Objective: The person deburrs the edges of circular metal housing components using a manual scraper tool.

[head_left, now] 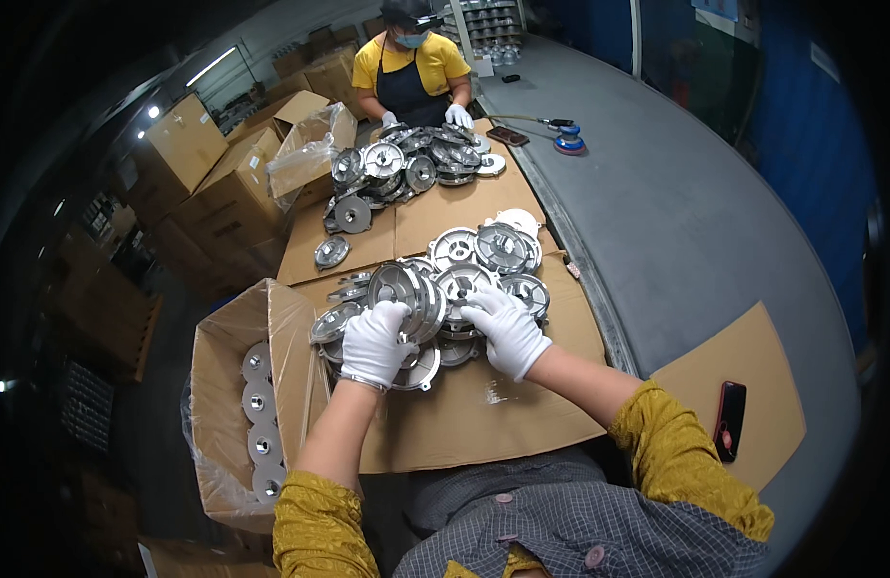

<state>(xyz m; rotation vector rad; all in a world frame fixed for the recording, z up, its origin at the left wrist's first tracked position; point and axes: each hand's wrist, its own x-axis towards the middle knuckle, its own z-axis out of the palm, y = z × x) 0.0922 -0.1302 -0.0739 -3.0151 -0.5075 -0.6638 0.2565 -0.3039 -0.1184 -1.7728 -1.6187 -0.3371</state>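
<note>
My left hand [373, 345], in a white glove, is closed round the edge of a few tilted silver metal end covers [394, 285] standing close together. My right hand [508, 332], gloved too, has its fingers on the near right edge of another round metal cover [462, 281] with spokes and a central hub; its thumb is partly hidden. More covers lie under and around both hands in a loose pile, such as a ribbed one [501, 249] behind the right hand. All of this rests on a cardboard sheet [561, 385] over the bench.
At my left stands an open plastic-lined carton [231, 332] holding several discs [259, 400]. Across the bench, a masked person [413, 72] in white gloves works at another cover pile [421, 171]. A phone [729, 420], another phone [508, 136] and an air sander [569, 143] lie to the right.
</note>
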